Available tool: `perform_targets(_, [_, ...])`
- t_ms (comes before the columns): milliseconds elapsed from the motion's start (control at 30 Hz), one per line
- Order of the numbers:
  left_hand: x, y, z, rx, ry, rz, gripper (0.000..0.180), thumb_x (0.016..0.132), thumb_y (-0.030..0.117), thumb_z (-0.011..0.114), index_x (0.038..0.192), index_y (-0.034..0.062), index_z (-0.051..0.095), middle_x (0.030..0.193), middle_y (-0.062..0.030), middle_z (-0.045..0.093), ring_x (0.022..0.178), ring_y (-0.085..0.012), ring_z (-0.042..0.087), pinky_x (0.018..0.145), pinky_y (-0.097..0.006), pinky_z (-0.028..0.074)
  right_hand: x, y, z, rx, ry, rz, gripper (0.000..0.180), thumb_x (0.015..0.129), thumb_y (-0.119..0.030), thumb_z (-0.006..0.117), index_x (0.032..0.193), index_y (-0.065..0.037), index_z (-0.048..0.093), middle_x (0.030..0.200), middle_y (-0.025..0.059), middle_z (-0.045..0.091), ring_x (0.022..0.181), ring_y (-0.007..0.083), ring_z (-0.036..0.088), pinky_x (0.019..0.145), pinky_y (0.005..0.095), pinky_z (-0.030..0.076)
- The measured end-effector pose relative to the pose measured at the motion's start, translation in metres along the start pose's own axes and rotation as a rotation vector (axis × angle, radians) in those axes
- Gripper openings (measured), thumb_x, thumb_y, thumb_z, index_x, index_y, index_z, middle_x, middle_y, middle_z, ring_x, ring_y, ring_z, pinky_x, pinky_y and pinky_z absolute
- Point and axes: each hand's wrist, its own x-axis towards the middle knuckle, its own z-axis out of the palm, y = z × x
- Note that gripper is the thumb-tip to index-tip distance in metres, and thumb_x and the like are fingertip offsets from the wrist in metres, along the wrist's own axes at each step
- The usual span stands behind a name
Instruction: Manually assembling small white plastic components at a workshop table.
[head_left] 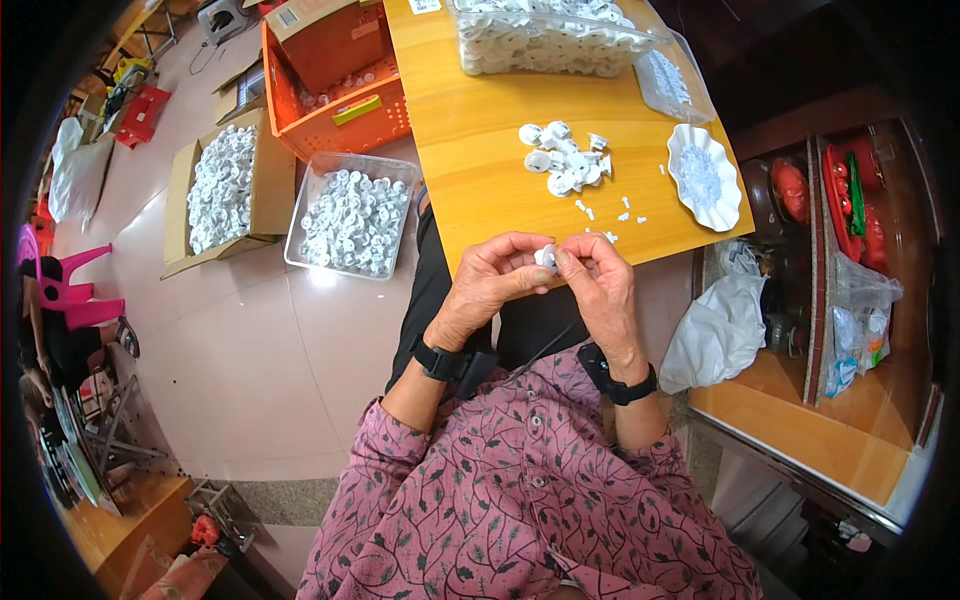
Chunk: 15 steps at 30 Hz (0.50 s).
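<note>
Between the fingertips of both hands, just off the table's near edge, is a small round white plastic part [545, 257]. My left hand [497, 273] pinches it from the left. From the other side, my right hand [597, 280] closes thumb and forefinger at it; whether a second tiny piece sits there is hidden. Beyond my hands, a loose pile of similar white parts [565, 160] lies on the yellow wooden table [460, 190]. Several tiny white pegs [588, 212] are scattered nearer me. A scalloped white dish [727, 212] of small pale pieces stands at the right.
A clear bin [560, 62] full of white parts stands at the table's far side, beside a tilted clear tray [665, 100]. On the floor at left are a filled clear tub [350, 265], a cardboard box [178, 215] and an orange crate [365, 125]. Shelves [815, 300] stand at right.
</note>
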Motion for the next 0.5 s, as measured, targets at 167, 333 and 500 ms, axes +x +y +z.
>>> perform_targets(167, [-0.003,0.003,0.002,-0.002,0.004,-0.001,0.033,0.088,0.001,0.072,0.120,-0.0021,0.063,0.105,-0.0084,0.069,0.088,-0.0134,0.067,0.078,-0.026,0.058,-0.001,0.004,0.003,-0.017,0.017,-0.021,0.009,0.093,-0.005,0.066,0.095,0.001,0.061,0.089,0.0033,0.059,0.078,0.0080,0.060,0.068,0.0234,0.051])
perform_targets(333, [-0.012,0.019,0.002,-0.014,0.066,0.000,0.033,0.088,0.000,0.072,0.120,-0.0020,0.063,0.104,-0.0093,0.069,0.086,-0.0134,0.067,0.078,-0.026,0.058,-0.001,0.000,0.011,0.084,-0.011,0.079,0.007,0.096,-0.005,0.064,0.096,0.001,0.062,0.090,0.0034,0.062,0.078,0.0088,0.063,0.069,0.0227,0.052])
perform_targets(500, [-0.017,0.037,-0.034,0.120,0.300,0.211,0.029,0.091,0.002,0.067,0.120,-0.0014,0.064,0.104,-0.0089,0.070,0.082,-0.0152,0.067,0.073,-0.028,0.056,0.001,0.002,0.001,0.011,0.097,0.066,0.006,0.096,-0.004,0.063,0.097,0.002,0.062,0.089,0.0034,0.062,0.078,0.0094,0.064,0.069,0.0224,0.053])
